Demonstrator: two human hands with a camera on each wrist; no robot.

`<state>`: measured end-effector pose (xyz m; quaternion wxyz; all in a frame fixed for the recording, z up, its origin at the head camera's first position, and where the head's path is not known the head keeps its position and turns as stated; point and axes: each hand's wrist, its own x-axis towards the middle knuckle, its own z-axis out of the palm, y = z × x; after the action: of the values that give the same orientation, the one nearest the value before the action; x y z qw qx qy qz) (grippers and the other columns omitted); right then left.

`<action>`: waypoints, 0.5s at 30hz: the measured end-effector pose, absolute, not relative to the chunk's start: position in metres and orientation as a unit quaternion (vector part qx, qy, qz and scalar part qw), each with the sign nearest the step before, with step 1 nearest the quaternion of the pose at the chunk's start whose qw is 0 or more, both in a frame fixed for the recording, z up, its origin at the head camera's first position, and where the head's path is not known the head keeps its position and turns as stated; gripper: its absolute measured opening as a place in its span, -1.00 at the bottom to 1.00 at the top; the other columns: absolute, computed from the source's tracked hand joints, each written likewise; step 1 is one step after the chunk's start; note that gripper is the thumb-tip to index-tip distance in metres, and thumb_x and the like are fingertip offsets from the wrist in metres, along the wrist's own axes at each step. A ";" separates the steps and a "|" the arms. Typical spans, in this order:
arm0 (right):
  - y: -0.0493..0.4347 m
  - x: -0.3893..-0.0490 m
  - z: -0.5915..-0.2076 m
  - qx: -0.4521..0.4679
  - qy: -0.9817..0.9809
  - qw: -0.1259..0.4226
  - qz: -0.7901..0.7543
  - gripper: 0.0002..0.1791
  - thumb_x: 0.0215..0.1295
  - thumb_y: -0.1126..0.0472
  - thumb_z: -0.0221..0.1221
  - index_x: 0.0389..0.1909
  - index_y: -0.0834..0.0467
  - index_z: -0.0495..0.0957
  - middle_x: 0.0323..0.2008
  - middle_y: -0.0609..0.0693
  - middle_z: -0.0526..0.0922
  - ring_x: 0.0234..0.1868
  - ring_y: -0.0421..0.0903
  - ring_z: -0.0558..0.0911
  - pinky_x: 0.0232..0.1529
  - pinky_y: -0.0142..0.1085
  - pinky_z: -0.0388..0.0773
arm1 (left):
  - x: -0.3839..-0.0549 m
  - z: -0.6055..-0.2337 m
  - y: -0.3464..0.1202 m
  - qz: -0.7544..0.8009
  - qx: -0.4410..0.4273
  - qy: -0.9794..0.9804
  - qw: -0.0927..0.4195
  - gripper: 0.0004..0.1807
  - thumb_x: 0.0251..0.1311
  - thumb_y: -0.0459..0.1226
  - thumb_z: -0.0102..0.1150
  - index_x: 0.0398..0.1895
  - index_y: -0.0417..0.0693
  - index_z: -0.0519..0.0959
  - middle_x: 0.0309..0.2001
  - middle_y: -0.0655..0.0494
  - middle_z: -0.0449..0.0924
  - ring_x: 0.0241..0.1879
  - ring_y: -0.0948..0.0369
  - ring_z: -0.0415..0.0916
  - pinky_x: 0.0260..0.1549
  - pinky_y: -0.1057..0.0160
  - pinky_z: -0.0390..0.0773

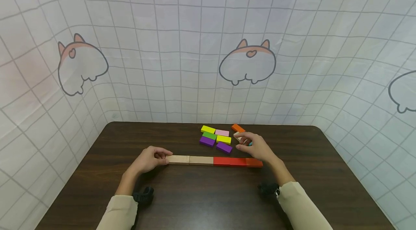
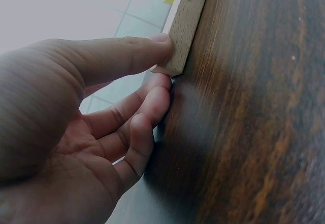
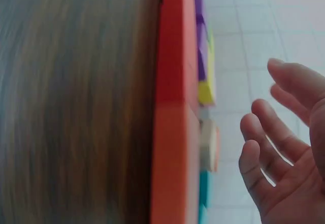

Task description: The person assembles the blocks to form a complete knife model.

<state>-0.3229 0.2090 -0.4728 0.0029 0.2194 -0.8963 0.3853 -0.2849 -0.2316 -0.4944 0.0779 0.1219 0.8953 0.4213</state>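
A straight row of blocks lies across the table, with plain wooden blocks [image 1: 201, 160] on the left, a red stretch [image 1: 229, 161] after them and an orange block [image 1: 254, 163] at the right end. My left hand [image 1: 151, 159] pinches the leftmost wooden block [image 2: 185, 23] by its end, thumb on the near face; the index fingertip is hidden behind it. Beyond the row's right end, my right hand [image 1: 256, 146] hovers with relaxed fingers and holds nothing in the right wrist view. Close to its fingertips lie a loose wooden block [image 1: 237, 136] and a partly covered blue block [image 1: 250, 143].
Behind the row sits a loose group of yellow [image 1: 224, 139], green [image 1: 209, 135], pink [image 1: 222, 133] and purple blocks [image 1: 224, 147]. Another orange block [image 1: 238, 127] is farther back. A white grid-patterned curtain [image 1: 182, 92] encloses the dark wooden table [image 1: 195, 197] at the back and sides.
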 end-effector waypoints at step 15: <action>0.171 -0.338 -0.491 0.184 -0.914 -0.052 0.358 -0.58 0.25 0.21 0.43 0.13 0.12 0.66 -0.19 0.04 0.67 -0.33 -0.16 0.59 -0.22 -0.31 0.57 | -0.285 -0.493 -0.231 0.422 0.120 0.895 0.078 -0.73 0.27 -0.30 0.38 0.03 -0.02 0.75 -0.26 0.09 0.64 -0.32 0.17 0.50 -0.27 0.18 0.52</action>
<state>-0.3376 0.1707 -0.4909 -0.0515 0.1837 -0.9140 0.3580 -0.2848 -0.2310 -0.4932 0.0780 0.1200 0.8952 0.4220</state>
